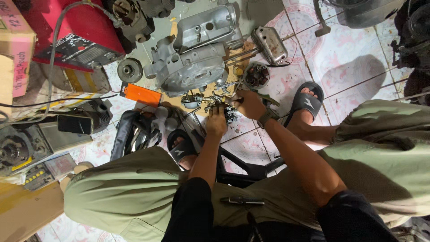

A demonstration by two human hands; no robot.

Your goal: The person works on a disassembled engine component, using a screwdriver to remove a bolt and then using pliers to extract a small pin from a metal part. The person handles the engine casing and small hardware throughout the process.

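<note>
I sit low over a tiled floor with my knees spread. My left hand (216,120) and my right hand (249,104) meet at a small metal carburetor-like part (222,106), both gripping it just in front of a large silver engine case (192,54). My right wrist wears a dark watch (268,117). Which fingers hold which piece of the part is hidden by the hands.
A red machine (76,31), a round gear (130,70), an orange box (142,94), a small metal cover (269,44) and a stator coil (256,75) lie around. A black stool frame (242,170) is under me. My feet wear black sandals (307,102).
</note>
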